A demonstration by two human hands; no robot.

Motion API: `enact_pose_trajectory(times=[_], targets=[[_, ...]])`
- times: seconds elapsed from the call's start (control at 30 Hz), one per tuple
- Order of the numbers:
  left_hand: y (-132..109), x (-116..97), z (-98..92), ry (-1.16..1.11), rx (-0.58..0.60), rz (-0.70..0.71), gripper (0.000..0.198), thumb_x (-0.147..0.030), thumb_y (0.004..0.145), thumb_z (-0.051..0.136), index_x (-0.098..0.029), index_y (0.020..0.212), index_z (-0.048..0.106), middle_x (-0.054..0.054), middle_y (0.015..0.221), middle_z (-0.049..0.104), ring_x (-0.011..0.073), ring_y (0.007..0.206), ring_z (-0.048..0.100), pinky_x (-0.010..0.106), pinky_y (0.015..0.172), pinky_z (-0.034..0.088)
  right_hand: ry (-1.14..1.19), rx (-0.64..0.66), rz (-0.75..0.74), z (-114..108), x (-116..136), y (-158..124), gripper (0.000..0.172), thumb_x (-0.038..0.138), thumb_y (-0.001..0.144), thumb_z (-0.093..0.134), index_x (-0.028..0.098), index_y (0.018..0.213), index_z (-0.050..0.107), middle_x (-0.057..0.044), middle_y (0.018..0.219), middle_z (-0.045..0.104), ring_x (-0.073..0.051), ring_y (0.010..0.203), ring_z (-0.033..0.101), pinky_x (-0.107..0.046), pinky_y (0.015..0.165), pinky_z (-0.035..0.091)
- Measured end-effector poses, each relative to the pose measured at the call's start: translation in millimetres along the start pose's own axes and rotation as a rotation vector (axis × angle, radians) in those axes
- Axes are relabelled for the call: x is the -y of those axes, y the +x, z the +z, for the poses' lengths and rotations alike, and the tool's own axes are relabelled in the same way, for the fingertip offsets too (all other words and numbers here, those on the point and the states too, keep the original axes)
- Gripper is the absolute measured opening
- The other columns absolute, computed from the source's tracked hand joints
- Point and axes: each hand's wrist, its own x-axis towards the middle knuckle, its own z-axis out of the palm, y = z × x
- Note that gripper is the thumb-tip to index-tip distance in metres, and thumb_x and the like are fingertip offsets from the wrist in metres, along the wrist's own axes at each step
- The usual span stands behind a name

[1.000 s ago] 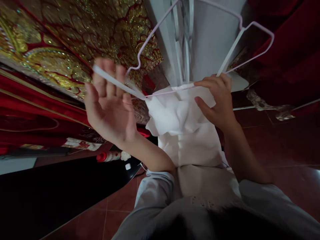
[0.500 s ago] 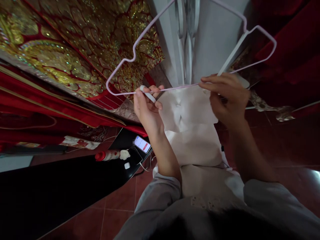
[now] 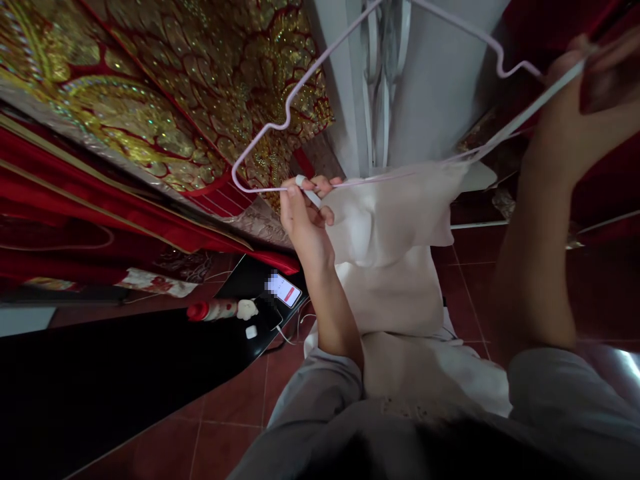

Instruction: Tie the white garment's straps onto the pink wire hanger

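A thin pale-pink clothes hanger (image 3: 313,69) spans the upper middle of the view. A cream garment (image 3: 395,287) hangs below its bottom bar and lies down over my front. My left hand (image 3: 307,217) is closed on the hanger's bottom bar, with a white strap (image 3: 313,198) across its fingers. At the upper right my raised right hand (image 3: 575,93), partly blurred, grips another white strap (image 3: 525,115), pulled taut from the garment's top right corner. That strap runs close to the hanger's right end, which my right hand and wrist partly hide.
Sequined red-and-gold clothing (image 3: 190,100) hangs at the left. A black table (image 3: 125,380) carries a lit phone (image 3: 285,290), a dark phone, a white case (image 3: 251,332) and a red-capped bottle (image 3: 213,310). White panels stand ahead; dark red cloth hangs right.
My right hand has moved up and right, drawing the strap out long and lifting the garment's right top corner. The left hand keeps its hold, shifted slightly right in view with the hanger.
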Motion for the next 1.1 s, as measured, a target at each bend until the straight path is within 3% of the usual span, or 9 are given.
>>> enact_pose_trajectory(times=[0.23, 0.4, 0.53, 0.67, 0.77, 0.83, 0.93, 1.0, 1.1], targets=[[-3.6, 4.9, -1.1, -0.003, 0.025, -0.054, 0.040, -0.063, 0.097, 0.062, -0.023, 0.094, 0.059, 0.007, 0.091, 0.069, 0.0251, 0.109, 0.075, 0.019, 0.048, 0.043, 0.060, 0.027, 0.017, 28.8, 42.1, -60.7, 0.028, 0.048, 0.097, 0.062, 0.038, 0.121, 0.071, -0.004, 0.125, 0.074, -0.034, 0.140, 0.059, -0.064, 0.111, 0.052], [-11.8, 5.8, 5.4, 0.020, 0.029, -0.067, 0.040, -0.062, 0.099, 0.060, -0.023, 0.096, 0.061, 0.009, 0.098, 0.072, 0.0292, 0.119, 0.073, 0.020, 0.052, 0.047, 0.086, 0.004, 0.060, 40.4, 35.7, -71.0, 0.024, 0.049, 0.095, 0.065, 0.038, 0.115, 0.072, -0.003, 0.124, 0.074, -0.035, 0.138, 0.060, -0.066, 0.112, 0.050], [-11.3, 7.2, -3.6, 0.086, 0.027, -0.064, 0.038, -0.058, 0.099, 0.060, -0.022, 0.111, 0.066, 0.014, 0.118, 0.075, 0.0310, 0.123, 0.071, 0.022, 0.056, 0.051, 0.115, -0.144, 0.028, 44.4, 20.5, -75.9, 0.022, 0.054, 0.093, 0.066, 0.035, 0.101, 0.073, -0.003, 0.113, 0.078, -0.032, 0.123, 0.068, -0.066, 0.113, 0.049], [1.3, 14.4, -29.2, 0.128, -0.271, 0.142, 0.035, -0.035, 0.096, 0.057, -0.021, 0.128, 0.063, 0.014, 0.148, 0.063, 0.0289, 0.136, 0.063, 0.022, 0.061, 0.053, 0.127, -0.238, 0.000, 43.0, 10.7, -79.4, 0.026, 0.055, 0.093, 0.066, 0.032, 0.084, 0.068, -0.003, 0.103, 0.080, -0.029, 0.110, 0.071, -0.064, 0.113, 0.048], [17.1, 11.4, -46.6, 0.133, -0.487, 0.315, 0.034, -0.020, 0.085, 0.053, -0.018, 0.116, 0.065, 0.014, 0.153, 0.059, 0.0292, 0.143, 0.058, 0.026, 0.071, 0.057, 0.098, -0.201, 0.032, 40.9, 9.3, -79.4, 0.032, 0.057, 0.094, 0.063, 0.030, 0.077, 0.063, -0.002, 0.104, 0.079, -0.030, 0.112, 0.070, -0.064, 0.112, 0.048], [28.1, 1.3, -51.4, 0.214, -0.407, 0.352, 0.027, -0.022, 0.085, 0.058, -0.019, 0.110, 0.069, 0.013, 0.143, 0.067, 0.0301, 0.138, 0.062, 0.034, 0.084, 0.060, 0.093, -0.186, 0.036, 40.7, 9.3, -78.8, 0.034, 0.058, 0.094, 0.062, 0.029, 0.076, 0.062, -0.002, 0.102, 0.079, -0.030, 0.112, 0.070, -0.064, 0.111, 0.049], [42.2, -23.1, -46.6, 0.378, -0.040, 0.356, 0.037, -0.034, 0.082, 0.082, -0.024, 0.116, 0.073, 0.007, 0.134, 0.074, 0.0289, 0.133, 0.065, 0.045, 0.107, 0.057, 0.092, -0.180, 0.035, 42.4, 8.7, -79.1, 0.034, 0.059, 0.093, 0.063, 0.028, 0.078, 0.062, -0.003, 0.102, 0.078, -0.029, 0.110, 0.070, -0.063, 0.110, 0.049], [49.5, -41.1, -37.3, 0.458, 0.174, 0.258, 0.050, -0.033, 0.071, 0.095, -0.025, 0.115, 0.074, 0.004, 0.128, 0.076, 0.0298, 0.130, 0.066, 0.047, 0.113, 0.054, 0.109, -0.197, 0.017, 43.8, 8.0, -80.3, 0.035, 0.060, 0.091, 0.066, 0.028, 0.079, 0.063, -0.004, 0.100, 0.078, -0.029, 0.108, 0.070, -0.064, 0.111, 0.048], [57.0, -63.1, -20.7, 0.553, 0.252, 0.015, 0.037, -0.021, 0.067, 0.098, -0.026, 0.095, 0.074, 0.001, 0.100, 0.078, 0.0320, 0.119, 0.067, 0.050, 0.112, 0.053, 0.119, -0.174, 0.025, 44.3, 8.4, -82.9, 0.037, 0.064, 0.089, 0.067, 0.028, 0.082, 0.066, -0.005, 0.104, 0.076, -0.031, 0.113, 0.068, -0.068, 0.115, 0.044]])
